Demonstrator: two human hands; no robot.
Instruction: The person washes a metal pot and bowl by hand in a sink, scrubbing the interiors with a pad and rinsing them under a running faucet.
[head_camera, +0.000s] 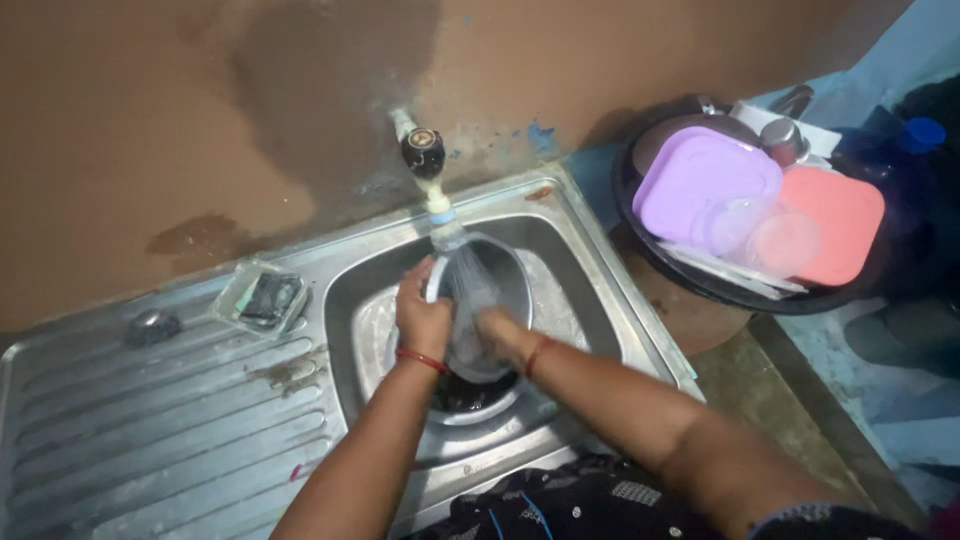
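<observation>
I had a steel bowl (487, 300) tilted in the middle of the sink (590, 290), right under the tap (424, 160), and water was streaming down into it. My left hand (422, 318) was clamped on the bowl's rim at its nine o'clock edge, holding it steady, while my right hand (500, 332) was pressed inside the bowl toward five o'clock, rubbing the wet inner surface; whether those fingers were curled round a scrubber I could not tell. By my reckoning the bowl was mid-rinse: wet and partly cleaned, not yet set aside. At two o'clock from the sink stood a dark round tub (700, 285) already holding a purple lid (700, 180), an orange-pink lid (835, 220) and a steel cup (782, 138), which I took for washed things, so a good share of the washing looked finished. On the ribbed drainboard (150, 420) at nine o'clock sat a small soap dish (262, 298) with a dark scrub pad in it. No other dirty pieces showed in the sink, though something dark sat over the drain below the bowl.
</observation>
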